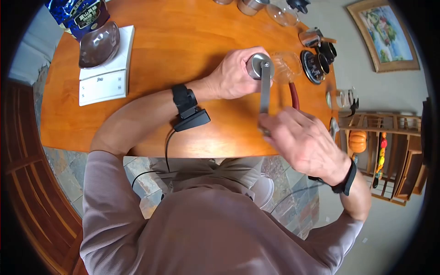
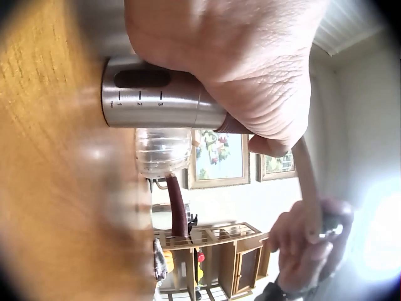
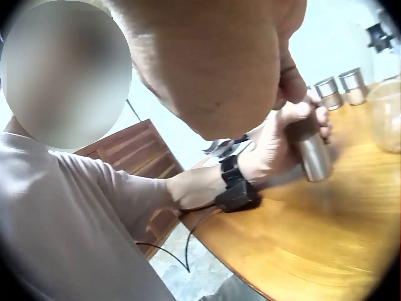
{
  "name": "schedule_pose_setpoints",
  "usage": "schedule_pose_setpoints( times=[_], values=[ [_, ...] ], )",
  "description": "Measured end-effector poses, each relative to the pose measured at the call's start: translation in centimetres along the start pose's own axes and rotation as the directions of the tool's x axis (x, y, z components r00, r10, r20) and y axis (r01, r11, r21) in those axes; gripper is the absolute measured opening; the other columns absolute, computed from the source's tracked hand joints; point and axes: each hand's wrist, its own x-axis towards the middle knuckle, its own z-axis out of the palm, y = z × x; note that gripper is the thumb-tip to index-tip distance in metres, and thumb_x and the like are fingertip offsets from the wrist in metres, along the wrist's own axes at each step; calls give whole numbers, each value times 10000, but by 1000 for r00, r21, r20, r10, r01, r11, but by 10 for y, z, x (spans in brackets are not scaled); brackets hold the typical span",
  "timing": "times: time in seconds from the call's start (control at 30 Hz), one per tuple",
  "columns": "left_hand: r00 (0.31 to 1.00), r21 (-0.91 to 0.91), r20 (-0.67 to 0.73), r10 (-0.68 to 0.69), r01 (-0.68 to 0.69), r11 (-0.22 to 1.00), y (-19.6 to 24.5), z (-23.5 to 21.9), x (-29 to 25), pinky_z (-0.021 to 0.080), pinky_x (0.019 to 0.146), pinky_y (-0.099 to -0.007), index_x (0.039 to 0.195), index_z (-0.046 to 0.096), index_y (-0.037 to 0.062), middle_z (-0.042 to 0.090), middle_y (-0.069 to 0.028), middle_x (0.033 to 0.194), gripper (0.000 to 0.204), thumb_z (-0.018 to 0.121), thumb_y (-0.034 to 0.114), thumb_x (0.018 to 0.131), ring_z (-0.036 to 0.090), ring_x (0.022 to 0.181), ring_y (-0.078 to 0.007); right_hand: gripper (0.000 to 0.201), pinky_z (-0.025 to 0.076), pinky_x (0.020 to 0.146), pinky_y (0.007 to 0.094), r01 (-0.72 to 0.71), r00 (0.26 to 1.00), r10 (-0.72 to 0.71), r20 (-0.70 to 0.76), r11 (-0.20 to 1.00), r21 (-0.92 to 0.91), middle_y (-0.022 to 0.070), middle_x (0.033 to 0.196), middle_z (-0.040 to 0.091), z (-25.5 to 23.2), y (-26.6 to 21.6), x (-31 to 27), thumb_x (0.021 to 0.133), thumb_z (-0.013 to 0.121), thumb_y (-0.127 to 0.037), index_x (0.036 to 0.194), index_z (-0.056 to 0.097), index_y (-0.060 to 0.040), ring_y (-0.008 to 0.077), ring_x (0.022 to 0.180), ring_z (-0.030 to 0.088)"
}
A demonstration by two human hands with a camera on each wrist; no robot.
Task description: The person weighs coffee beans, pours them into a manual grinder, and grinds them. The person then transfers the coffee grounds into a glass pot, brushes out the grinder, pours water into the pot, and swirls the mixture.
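A steel hand coffee grinder (image 1: 253, 68) stands upright on the table, its body marked with a 1-2-3 scale in the left wrist view. My left hand (image 1: 234, 75) wraps round its upper part. From the top, a flat metal crank arm (image 1: 265, 94) reaches toward my body. The fingers of my right hand (image 1: 307, 144) grip the knob at the crank's outer end; the hand is slightly blurred and covers most of the knob. Just beyond the grinder sits a clear ribbed glass pot (image 2: 163, 153) with a dark red handle (image 1: 294, 95).
On the left of the wooden table (image 1: 183, 36), a white scale (image 1: 103, 91) bears a dark brown dish (image 1: 98, 48), beside a blue coffee bag (image 1: 82, 18). Black cups (image 1: 322, 63), a metal jug (image 1: 310, 37) and glassware (image 1: 280, 16) line the far right. A cable (image 1: 167, 151) hangs from the left wrist camera.
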Motion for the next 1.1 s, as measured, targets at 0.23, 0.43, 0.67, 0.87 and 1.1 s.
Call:
schedule_pose_setpoints(
  times=[0.23,0.43,0.67,0.87,1.1],
  values=[
    [977,-123,211,43,-17,992,20,6,-25,508,721,-328,928,626,56,673,-61,822,279,791,218,772,634,770,-183,191,500,664,457,356,913,-373,-165,926,-123,139,838,592,8,29,105,934,605,-212,962,577,-25,373,808,606],
    [981,-138,182,-61,86,987,32,7,-24,480,700,-310,945,598,36,606,-36,792,300,759,226,778,575,723,-146,273,508,694,447,-309,945,322,54,937,-162,202,802,648,-22,103,84,960,626,-236,923,592,32,386,750,628],
    [978,-163,194,-82,115,980,30,6,-19,466,686,-297,920,585,41,586,-23,774,271,744,208,778,563,717,-125,181,522,648,409,-490,872,478,108,846,212,161,766,689,-34,50,-42,908,718,-161,896,668,13,296,701,681],
    [981,-156,187,-48,78,985,30,7,-20,497,742,-311,956,586,44,622,-43,802,300,780,186,776,592,741,-157,252,535,722,453,40,982,-74,176,982,186,156,843,610,-16,-16,-20,864,719,-180,971,602,17,346,816,633],
    [802,-591,183,-569,552,588,17,19,-24,497,668,-286,963,632,53,634,-4,824,196,759,83,818,616,743,-117,212,543,655,393,176,984,-179,-10,975,-138,159,714,640,-3,-5,109,792,723,-205,772,673,0,325,774,674]
  ],
)
